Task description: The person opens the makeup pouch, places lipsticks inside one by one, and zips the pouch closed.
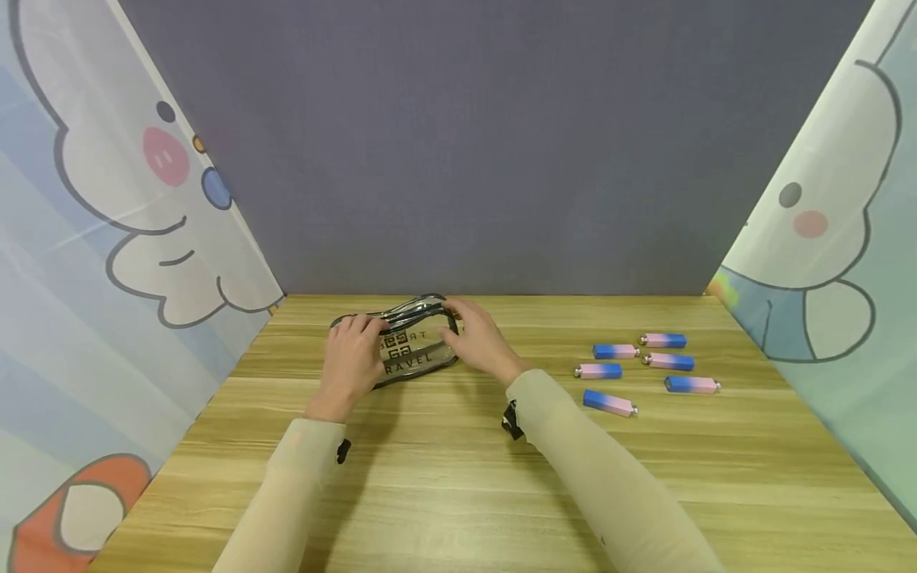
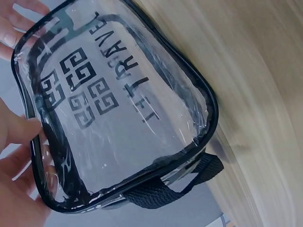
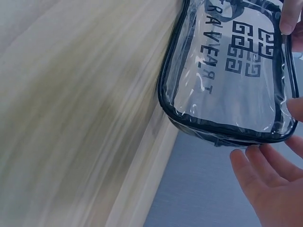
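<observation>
A clear pouch with black edging and dark lettering stands tilted on the wooden table, between both hands. The left hand grips its upper left edge, thumb on the near face and fingers behind, as the pouch shows in the left wrist view. At the upper right corner, the right hand has its thumb at the near side and fingers at the top and far side. In the right wrist view, fingertips of the right hand touch the pouch's end. A black strap hangs from one end.
Several small blue-and-pink tubes with silvery ends, one of them nearest the front, lie on the right half of the table. A grey panel rises behind the table, with cartoon-printed curtains at both sides.
</observation>
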Tool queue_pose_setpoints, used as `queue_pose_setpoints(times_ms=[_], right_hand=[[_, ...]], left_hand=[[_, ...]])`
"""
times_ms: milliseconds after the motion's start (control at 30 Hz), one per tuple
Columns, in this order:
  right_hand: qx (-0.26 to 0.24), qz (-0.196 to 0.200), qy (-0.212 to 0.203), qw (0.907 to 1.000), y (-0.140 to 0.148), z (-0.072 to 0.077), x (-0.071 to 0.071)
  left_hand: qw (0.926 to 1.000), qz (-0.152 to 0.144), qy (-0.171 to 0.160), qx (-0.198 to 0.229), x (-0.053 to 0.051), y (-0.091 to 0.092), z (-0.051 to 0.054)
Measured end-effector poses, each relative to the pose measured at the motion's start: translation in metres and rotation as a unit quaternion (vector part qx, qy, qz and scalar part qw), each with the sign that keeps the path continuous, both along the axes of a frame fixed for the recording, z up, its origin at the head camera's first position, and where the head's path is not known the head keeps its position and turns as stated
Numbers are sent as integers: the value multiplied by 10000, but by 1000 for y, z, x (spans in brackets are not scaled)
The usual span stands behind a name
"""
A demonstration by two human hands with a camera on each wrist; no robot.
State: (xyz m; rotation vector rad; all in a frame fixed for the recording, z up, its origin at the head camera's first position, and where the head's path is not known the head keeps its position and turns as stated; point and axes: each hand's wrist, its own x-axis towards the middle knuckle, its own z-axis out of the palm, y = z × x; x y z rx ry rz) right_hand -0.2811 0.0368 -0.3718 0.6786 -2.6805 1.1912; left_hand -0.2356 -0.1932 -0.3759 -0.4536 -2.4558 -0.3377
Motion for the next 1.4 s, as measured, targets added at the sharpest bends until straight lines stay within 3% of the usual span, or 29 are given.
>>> queue_pose_setpoints(times_ms=[433,1100,1400], right_hand=[[-810,-392,612,9941,10,-5,3],[-894,-611,700,9916,47,-8,12],[-905,-802,833,9892,60,-9,20]], left_hand=[[9980,-559,306,-58,-4,12,-4],[9941,-970,473,85,-10,41,-4],[9929,-999,549,329,-12,52,-8]])
